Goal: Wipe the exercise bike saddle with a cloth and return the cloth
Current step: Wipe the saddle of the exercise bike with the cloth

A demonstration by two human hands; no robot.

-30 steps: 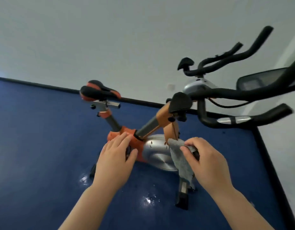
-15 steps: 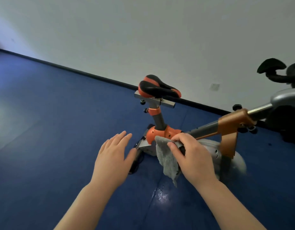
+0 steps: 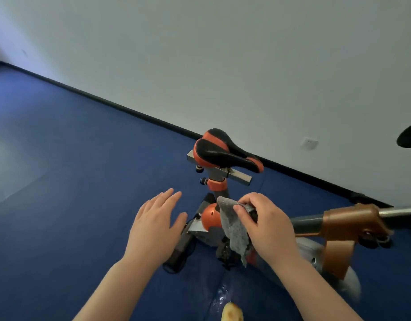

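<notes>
The black and orange saddle [image 3: 219,152] sits on its post in the middle of the view, nose pointing right. My right hand [image 3: 264,224] is below and in front of it, fingers pinched on a grey cloth [image 3: 234,230] that hangs down loosely. My left hand [image 3: 156,224] hovers to the left of the cloth, flat, fingers apart, holding nothing. Both hands are well short of the saddle, over the bike's orange and grey frame [image 3: 210,217].
The bike's copper-coloured front bar [image 3: 352,222] runs off to the right, with a black handlebar tip [image 3: 409,136] at the right edge. Blue floor [image 3: 72,181] spreads to the left. A white wall [image 3: 223,66] with a socket [image 3: 309,143] stands behind.
The view has swung left: the saddle has come to the middle and the handlebars have slid off to the right. My hands keep their pose, the right one still holding the cloth.
</notes>
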